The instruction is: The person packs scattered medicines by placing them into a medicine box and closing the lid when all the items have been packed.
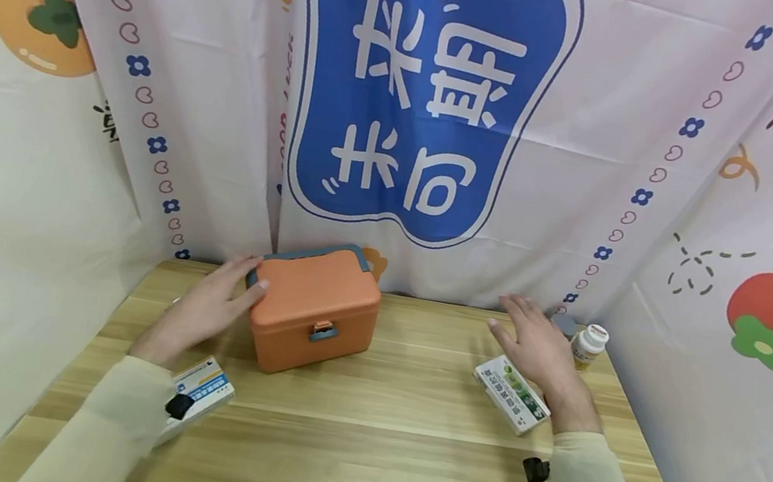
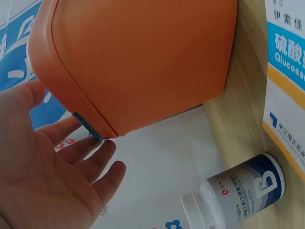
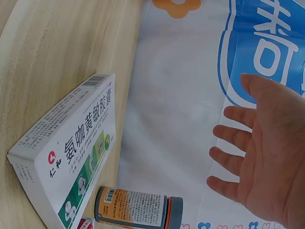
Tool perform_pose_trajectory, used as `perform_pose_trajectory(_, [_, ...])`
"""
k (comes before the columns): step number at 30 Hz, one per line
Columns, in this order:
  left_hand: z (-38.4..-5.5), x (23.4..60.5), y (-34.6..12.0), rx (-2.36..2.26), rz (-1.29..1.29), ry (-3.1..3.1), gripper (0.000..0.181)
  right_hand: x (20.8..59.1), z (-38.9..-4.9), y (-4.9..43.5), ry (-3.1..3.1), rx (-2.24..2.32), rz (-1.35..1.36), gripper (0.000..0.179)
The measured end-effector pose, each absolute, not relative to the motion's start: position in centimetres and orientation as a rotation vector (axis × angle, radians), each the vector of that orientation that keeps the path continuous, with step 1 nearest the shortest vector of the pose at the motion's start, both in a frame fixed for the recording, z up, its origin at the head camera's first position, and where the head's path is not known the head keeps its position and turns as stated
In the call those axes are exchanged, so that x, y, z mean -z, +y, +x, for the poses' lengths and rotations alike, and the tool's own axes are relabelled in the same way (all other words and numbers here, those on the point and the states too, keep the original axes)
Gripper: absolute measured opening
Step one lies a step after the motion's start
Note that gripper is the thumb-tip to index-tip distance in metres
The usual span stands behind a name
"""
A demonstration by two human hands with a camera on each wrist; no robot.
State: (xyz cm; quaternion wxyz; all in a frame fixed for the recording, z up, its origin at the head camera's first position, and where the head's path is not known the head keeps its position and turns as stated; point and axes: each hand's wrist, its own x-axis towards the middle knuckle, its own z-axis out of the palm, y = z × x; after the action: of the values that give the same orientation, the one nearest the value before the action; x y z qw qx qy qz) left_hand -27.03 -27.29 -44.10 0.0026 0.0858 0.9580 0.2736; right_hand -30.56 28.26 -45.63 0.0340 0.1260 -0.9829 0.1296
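An orange lidded box [image 1: 316, 310] with a blue-grey handle [image 1: 312, 251] and front latch [image 1: 324, 332] stands at the back left of the table. My left hand [image 1: 212, 306] is at its left side, thumb by the lid and fingers loosely spread near the handle's corner; whether they touch it I cannot tell. Below that wrist lies a white-and-blue medicine box [image 1: 211, 392]. My right hand [image 1: 538, 348] hovers with spread fingers, holding nothing, above and behind a white-and-green medicine box [image 1: 512, 393].
At the back right stand a white-capped bottle [image 1: 590, 346] and a bottle with a grey lid [image 1: 564, 325], orange-labelled in the right wrist view. A white bottle with a blue label [image 2: 243, 191] is near my left hand. Printed cloth [image 1: 614, 49] hangs around the wooden table [image 1: 360, 456].
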Motion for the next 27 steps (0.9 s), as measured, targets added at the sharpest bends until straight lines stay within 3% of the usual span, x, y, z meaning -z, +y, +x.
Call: perform_pose_trajectory(27, [-27.1, 44.8, -25.5, -1.120, 0.229, 2.989, 0.073, 46.4, -30.7, 25.8, -2.864, -0.753, 0.434, 0.062])
